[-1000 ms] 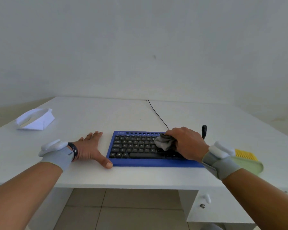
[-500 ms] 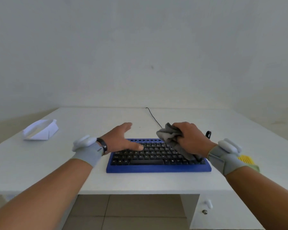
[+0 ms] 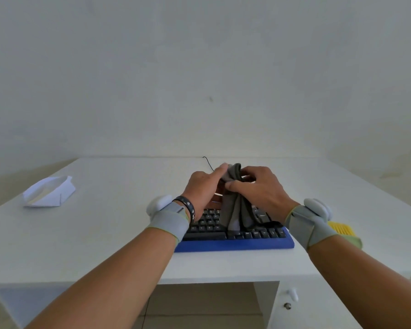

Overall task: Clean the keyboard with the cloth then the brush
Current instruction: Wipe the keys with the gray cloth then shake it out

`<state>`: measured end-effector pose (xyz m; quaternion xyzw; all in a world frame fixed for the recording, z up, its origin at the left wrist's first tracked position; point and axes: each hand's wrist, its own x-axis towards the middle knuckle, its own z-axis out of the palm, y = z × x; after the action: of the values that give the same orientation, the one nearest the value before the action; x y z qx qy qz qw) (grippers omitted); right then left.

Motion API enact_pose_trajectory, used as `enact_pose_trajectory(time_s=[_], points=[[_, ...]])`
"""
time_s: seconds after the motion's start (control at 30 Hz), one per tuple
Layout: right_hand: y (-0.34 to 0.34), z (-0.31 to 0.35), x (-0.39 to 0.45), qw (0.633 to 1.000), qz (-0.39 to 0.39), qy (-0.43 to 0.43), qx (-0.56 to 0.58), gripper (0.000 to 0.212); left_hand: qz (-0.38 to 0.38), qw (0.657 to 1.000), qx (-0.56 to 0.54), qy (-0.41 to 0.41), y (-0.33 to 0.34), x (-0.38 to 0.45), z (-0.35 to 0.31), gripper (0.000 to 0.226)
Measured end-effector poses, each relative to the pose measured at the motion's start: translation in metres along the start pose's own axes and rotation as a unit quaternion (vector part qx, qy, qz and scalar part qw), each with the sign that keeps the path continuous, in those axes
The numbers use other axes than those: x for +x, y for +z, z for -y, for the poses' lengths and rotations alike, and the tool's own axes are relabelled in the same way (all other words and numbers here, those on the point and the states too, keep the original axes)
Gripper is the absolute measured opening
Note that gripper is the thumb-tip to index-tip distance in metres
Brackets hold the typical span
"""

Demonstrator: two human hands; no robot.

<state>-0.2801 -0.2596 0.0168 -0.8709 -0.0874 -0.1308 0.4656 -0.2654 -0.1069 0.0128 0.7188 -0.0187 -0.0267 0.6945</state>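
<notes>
While both hands meet just above the middle of the frame, a crumpled grey fabric cloth (image 3: 235, 205) hangs between them, raised off the keys. The left hand (image 3: 202, 188) pinches the cloth's upper edge, its thumb stretched up along the fabric and its other fingers curled behind it, mostly hidden. The right hand (image 3: 259, 188) grips the same bunched top from the other side, thumb and forefinger pressed together on the cloth, the remaining fingers curled over. The loose lower end of the cloth drapes down and touches the dark keys near the centre of the keyboard.

The black-keyed keyboard with a blue plastic frame (image 3: 235, 243) lies flat on the white desk (image 3: 105, 233), just below the centre of the frame, partly covered by the left wrist. A thin black cable (image 3: 208, 162) runs from behind the hands toward the back edge of the desk. Each wrist carries a grey strap with a white rounded device on top; the left wrist also wears a black band (image 3: 188, 207).

At the right of the frame, just beside the right wrist strap, the yellow bristles of a brush (image 3: 341, 227) show on the desk, its handle hidden by the forearm. At the left of the frame, well apart from the keyboard, sits a folded white paper shape (image 3: 49, 192). A white wall fills the upper half of the frame.
</notes>
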Motion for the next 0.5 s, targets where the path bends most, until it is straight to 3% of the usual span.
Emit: enact_pose_trajectory(time_s=[0.07, 0.2, 0.37, 0.5], points=[[-0.001, -0.002, -0.002, 0.998, -0.004, 0.021, 0.062, 0.041, -0.001, 1.0, 0.008, 0.003, 0.006, 0.0, -0.001, 0.04], [-0.011, -0.01, 0.001, 0.994, -0.074, 0.039, 0.064, 0.034, 0.005, 1.0, 0.017, -0.002, 0.019, 0.001, -0.005, 0.023], [-0.04, -0.024, 0.007, 0.982, -0.137, 0.093, 0.092, 0.027, -0.034, 0.999, -0.029, -0.006, 0.039, 0.01, -0.016, 0.019], [-0.066, -0.033, 0.007, 0.978, -0.175, 0.084, 0.073, 0.023, -0.028, 0.998, -0.058, -0.024, 0.066, 0.023, -0.024, 0.024]])
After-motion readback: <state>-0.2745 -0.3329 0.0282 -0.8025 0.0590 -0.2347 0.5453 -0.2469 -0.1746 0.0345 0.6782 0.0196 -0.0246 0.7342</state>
